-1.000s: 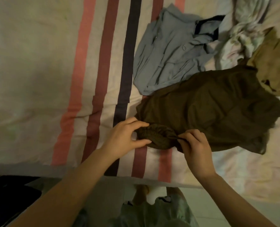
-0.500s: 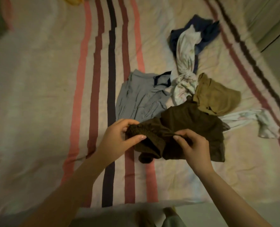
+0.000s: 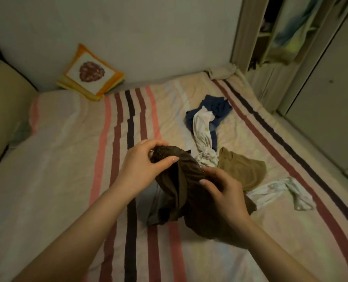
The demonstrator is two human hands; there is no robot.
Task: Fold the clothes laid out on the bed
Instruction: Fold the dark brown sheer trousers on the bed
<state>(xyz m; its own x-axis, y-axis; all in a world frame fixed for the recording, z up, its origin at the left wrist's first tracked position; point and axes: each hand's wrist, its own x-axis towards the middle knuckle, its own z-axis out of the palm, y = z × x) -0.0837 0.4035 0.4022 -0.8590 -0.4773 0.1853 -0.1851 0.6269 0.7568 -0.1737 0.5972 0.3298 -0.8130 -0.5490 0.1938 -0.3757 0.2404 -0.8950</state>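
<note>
A dark brown garment [image 3: 186,192] hangs bunched above the striped bed [image 3: 67,169]. My left hand [image 3: 144,165] grips its gathered waistband at the upper left. My right hand [image 3: 224,190] pinches the same band lower right. Under the brown cloth a grey-blue shirt [image 3: 153,208] shows only a corner. A tan garment [image 3: 242,169] lies just right of my hands. A knotted white floral piece [image 3: 202,137] lies over a navy garment [image 3: 218,107] farther back. Another white floral piece [image 3: 285,192] is spread at the right.
An orange cushion [image 3: 89,73] leans on the far wall at the bed's head. A beige pillow [image 3: 4,110] sits at the left edge. Wardrobe shelves and a door [image 3: 311,78] stand along the bed's right side.
Both hands have lifted the brown garment up off the bed by its waistband. The camera has tilted upward, so the wall, cushion and wardrobe now show.
</note>
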